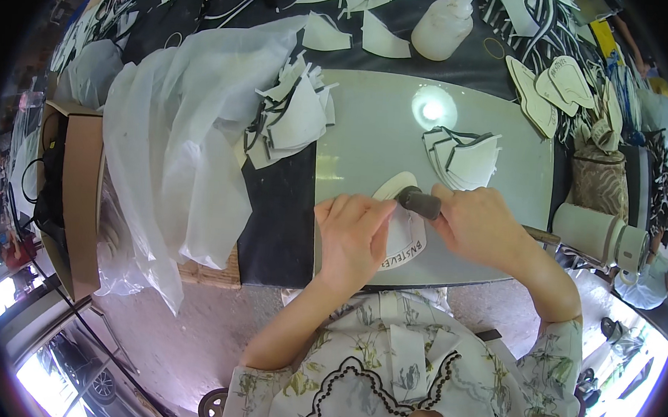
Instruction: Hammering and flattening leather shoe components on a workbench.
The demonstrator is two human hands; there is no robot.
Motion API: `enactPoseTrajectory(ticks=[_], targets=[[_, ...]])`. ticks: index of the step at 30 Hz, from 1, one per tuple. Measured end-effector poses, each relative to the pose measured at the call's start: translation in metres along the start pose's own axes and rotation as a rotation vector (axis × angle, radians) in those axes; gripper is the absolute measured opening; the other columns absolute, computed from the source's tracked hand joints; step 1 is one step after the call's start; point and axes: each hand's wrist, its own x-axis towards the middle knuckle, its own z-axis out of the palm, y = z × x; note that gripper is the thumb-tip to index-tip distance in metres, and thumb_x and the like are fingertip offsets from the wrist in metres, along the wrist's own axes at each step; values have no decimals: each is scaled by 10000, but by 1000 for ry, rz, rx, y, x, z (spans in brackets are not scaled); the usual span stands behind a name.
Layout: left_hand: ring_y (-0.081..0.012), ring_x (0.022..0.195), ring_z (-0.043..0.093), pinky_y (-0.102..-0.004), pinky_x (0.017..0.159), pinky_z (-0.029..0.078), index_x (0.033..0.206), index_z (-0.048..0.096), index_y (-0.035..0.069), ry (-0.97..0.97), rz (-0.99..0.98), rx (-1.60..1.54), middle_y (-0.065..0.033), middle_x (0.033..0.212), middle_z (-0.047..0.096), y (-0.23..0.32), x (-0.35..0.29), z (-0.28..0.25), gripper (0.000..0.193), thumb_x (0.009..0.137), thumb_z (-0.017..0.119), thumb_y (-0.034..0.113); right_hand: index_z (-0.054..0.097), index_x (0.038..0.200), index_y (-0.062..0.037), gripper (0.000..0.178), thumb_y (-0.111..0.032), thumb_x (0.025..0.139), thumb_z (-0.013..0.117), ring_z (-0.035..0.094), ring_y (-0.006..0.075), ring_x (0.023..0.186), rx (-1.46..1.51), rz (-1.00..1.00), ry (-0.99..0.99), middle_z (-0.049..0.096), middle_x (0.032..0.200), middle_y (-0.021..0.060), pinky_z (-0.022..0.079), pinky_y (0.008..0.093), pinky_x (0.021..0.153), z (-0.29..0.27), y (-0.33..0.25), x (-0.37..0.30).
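Note:
My right hand [478, 222] is closed round a hammer [422, 204], its dark head lying close above a pale curved piece. The wooden handle comes out past the wrist on the right. My left hand [353, 228] has its fingers drawn together on the left side of that piece, a cream-white shoe-shaped part [406, 239] with dark lettering along its rim. Both hands cover some of it. Just beyond the right hand lies a small stack of white pieces with dark edges [465, 156]. All of this rests on a smooth grey-green board [368, 127].
A bigger pile of white cut pieces [297, 116] overlaps the board's left edge, beside a large translucent plastic bag [195, 126] and a cardboard box [81, 195]. A white squeeze bottle [443, 29] stands at the back. Shoe-shaped patterns [532, 94] and a white cylinder [593, 233] are at right.

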Motion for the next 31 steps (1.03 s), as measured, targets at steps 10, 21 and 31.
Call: enactPoseTrajectory(ticks=[10, 21, 31], targets=[[-197, 827, 579, -382, 808, 403, 1035, 696, 53, 27, 190, 232, -9, 919, 608, -2, -8, 7, 307, 728, 688, 49, 533, 872, -23, 277, -286, 926, 603, 625, 355, 551, 11, -63, 25, 608, 595, 144, 477, 444, 508, -9, 6, 9], [-234, 883, 573, -384, 821, 384, 1011, 699, 45, 63, -27, 76, -18, 919, 609, 5, -12, 3, 227, 784, 708, 57, 516, 832, -23, 296, -288, 913, 623, 611, 334, 490, -103, -49, -6, 580, 534, 125, 465, 430, 453, 0, 4, 9], [-241, 964, 542, -386, 825, 361, 1089, 713, 85, 73, -136, 101, -52, 951, 608, 15, -19, 5, 276, 814, 712, 102, 524, 853, -14, 285, -275, 910, 625, 626, 338, 517, -91, -40, 8, 589, 549, 131, 480, 427, 478, -1, 2, 6]])
